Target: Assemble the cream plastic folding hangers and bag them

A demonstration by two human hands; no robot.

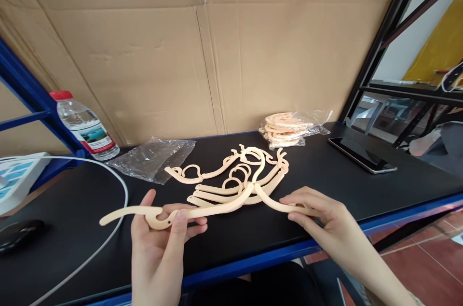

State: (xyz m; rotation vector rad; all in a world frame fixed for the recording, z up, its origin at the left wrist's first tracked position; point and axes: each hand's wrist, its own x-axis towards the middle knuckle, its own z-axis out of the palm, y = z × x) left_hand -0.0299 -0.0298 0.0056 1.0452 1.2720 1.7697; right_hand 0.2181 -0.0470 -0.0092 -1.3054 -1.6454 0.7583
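Observation:
A cream plastic folding hanger point(224, 208) spans between my two hands above the table's front part, its hook up at the middle and its arms spread. My left hand point(159, 243) is closed on the left arm, thumb on top near a small hole; a curved end piece sticks out to the left past the fingers. My right hand point(318, 214) pinches the end of the right arm between thumb and fingers, covering part of it. Behind the held hanger lie several loose hanger parts point(217, 175) in the same cream colour, partly overlapping.
A bag of hanger parts point(284, 130) lies at the back right, with a phone point(361, 155) beside it. At the left are a crumpled clear bag point(152, 159), a water bottle point(87, 127), a white cable point(121, 185) and a black mouse point(20, 234). Cardboard point(144, 55) stands behind.

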